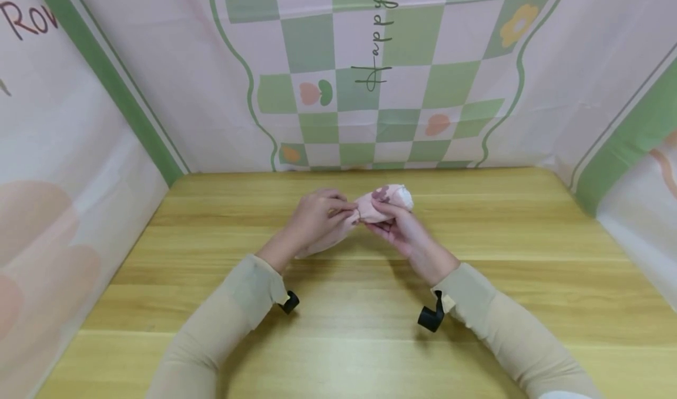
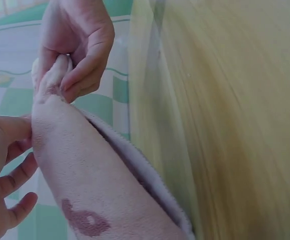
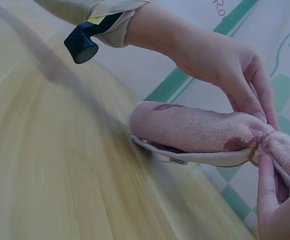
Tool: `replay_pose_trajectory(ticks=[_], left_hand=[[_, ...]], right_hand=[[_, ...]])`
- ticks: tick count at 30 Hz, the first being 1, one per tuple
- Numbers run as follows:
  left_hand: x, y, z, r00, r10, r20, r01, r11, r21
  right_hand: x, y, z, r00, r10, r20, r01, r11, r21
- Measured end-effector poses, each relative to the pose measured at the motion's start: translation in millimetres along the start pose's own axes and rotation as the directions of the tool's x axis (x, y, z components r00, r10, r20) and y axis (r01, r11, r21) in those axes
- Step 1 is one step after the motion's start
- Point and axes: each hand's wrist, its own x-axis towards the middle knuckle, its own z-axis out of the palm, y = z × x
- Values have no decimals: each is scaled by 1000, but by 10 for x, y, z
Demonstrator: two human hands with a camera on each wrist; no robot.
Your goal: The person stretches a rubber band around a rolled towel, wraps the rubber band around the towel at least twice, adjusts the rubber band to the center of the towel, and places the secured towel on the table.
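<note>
A pink towel with dark flower prints is held up over the table, rolled and gathered at a narrow waist. In the right wrist view a thin tan band circles that waist. My left hand pinches the towel beside the band, thumb and fingertips on its edge. On the other side, my right hand grips the shorter bunched end, with its thumb on top. The longer rolled part hangs below my left hand, and a small label shows along its pale edge.
The wood-grain table spreads beneath both arms. Printed cloth walls with green checks enclose the back and sides. A small black camera hangs at the left cuff and another black camera at the right cuff.
</note>
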Motion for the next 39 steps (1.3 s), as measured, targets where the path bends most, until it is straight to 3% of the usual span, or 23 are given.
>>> replay_pose_trajectory(ticks=[7, 13, 17, 23, 30, 33, 39], left_hand=[[18, 36, -66, 996, 46, 76, -51, 996, 71], [20, 53, -87, 980, 11, 198, -35, 993, 117], [12, 46, -75, 971, 5, 238, -35, 992, 123], [-15, -14, -63, 977, 85, 194, -97, 994, 52], [-48, -29, -116, 968, 198, 157, -206, 978, 32], [-54, -31, -112, 969, 197, 150, -203, 979, 27], [-55, -29, -111, 979, 136, 154, -136, 991, -10]], right_hand=[[-1, 0, 9, 1000, -2, 8, 2, 1000, -2], [-5, 30, 46, 1000, -27, 4, 27, 999, -25], [-12, 45, 67, 999, -35, 13, 36, 998, -61], [-24, 12, 78, 999, -43, 30, 45, 996, -76], [-29, -44, 35, 999, -41, 31, 43, 995, -85], [-30, -48, 24, 999, -35, 34, 38, 995, -93], [-38, -47, 26, 998, -29, 50, 34, 993, -109]])
